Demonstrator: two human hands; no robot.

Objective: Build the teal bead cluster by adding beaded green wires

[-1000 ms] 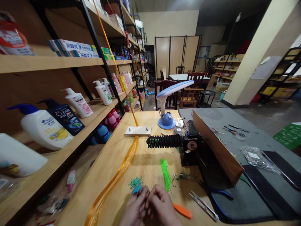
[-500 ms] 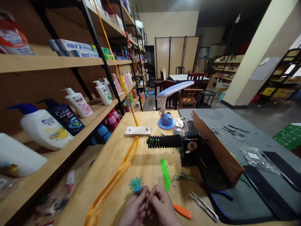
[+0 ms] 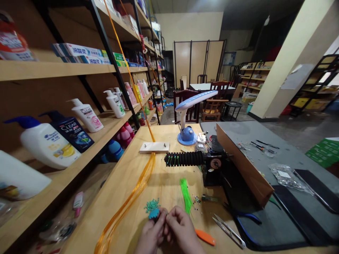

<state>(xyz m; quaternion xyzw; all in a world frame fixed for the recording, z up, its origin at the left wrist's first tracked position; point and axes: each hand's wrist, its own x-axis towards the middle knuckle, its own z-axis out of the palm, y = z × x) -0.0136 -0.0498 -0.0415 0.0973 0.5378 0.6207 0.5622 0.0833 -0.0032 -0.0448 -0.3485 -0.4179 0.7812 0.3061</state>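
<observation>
My left hand (image 3: 152, 233) is closed, thumb against fingers, on a small blue piece with a rough edge (image 3: 154, 213); its exact kind is not clear. Close against it, my right hand (image 3: 181, 229) pinches with thumb and forefinger. What lies in that pinch is too small or hidden to make out. Just beyond the blue piece lies a pile of teal beads (image 3: 152, 204). A bundle of bright green threads (image 3: 186, 195) rests beyond my right hand, with small mixed beads (image 3: 196, 200) beside it. An orange-handled tool (image 3: 205, 237) is right of my right hand.
Thread snips (image 3: 229, 231) and blue-handled pliers (image 3: 250, 217) lie to the right. A black ribbed roller (image 3: 185, 159) on a stand, a blue lamp (image 3: 187, 135) and a brown board (image 3: 243, 167) stand farther back. Orange threads (image 3: 137, 188) run along the left, beside shelves of bottles.
More of the blue piece shows beside my left fingers, and it appears turned. Both hands stay close together, with small finger movements; the view has shifted slightly.
</observation>
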